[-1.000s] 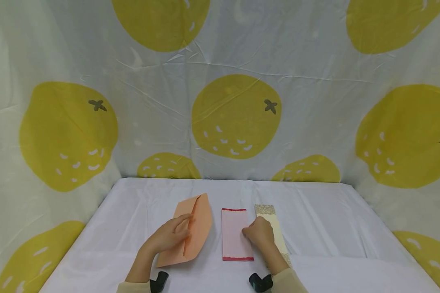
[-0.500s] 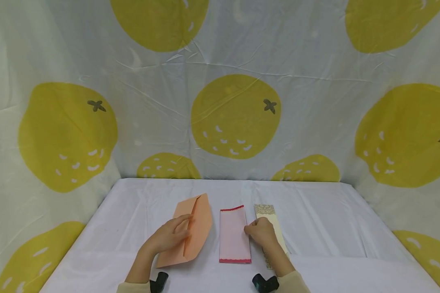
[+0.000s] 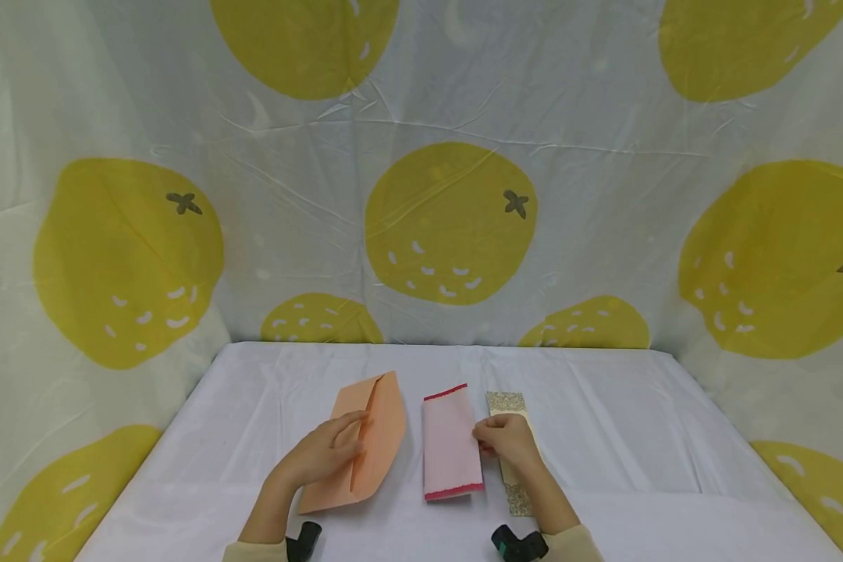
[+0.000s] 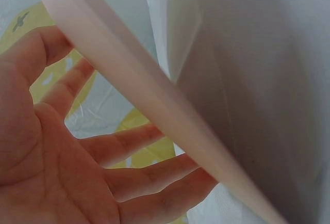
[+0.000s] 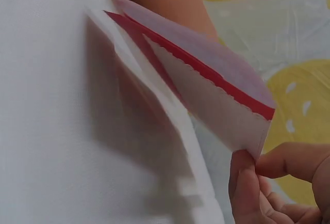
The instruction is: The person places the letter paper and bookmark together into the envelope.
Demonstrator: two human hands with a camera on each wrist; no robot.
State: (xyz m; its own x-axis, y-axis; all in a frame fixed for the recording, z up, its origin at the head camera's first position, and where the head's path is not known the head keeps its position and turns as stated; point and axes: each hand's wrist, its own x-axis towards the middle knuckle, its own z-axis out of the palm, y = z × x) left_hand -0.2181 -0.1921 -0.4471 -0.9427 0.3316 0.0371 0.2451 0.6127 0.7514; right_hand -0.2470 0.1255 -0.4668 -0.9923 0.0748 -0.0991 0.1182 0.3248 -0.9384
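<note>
The pale pink folded paper card with red bands at both short ends (image 3: 451, 445) is a tall, plain oblong; in the right wrist view, one band has a scalloped edge beside a paler face, and the folded layers stand apart in a wedge. Its long axis runs away from the person, far end leaning slightly left, right long side raised. It is near the middle of the table covered in white cloth (image 3: 618, 437).

The right hand (image 3: 509, 439) pinches the card's right edge between thumb and fingers. Compared with half a second ago, that hand is slightly farther right, the card's right side higher and its end bands more slanted; more of the cream paper strip with glittery gold ends (image 3: 507, 402), under the right hand and arm, shows. The orange paper envelope (image 3: 382, 445), left of the card, is unchanged, tilted, the left hand's (image 3: 326, 450) extended fingers touching it. Behind hangs a white cloth printed with yellow fruit (image 3: 288, 195).
</note>
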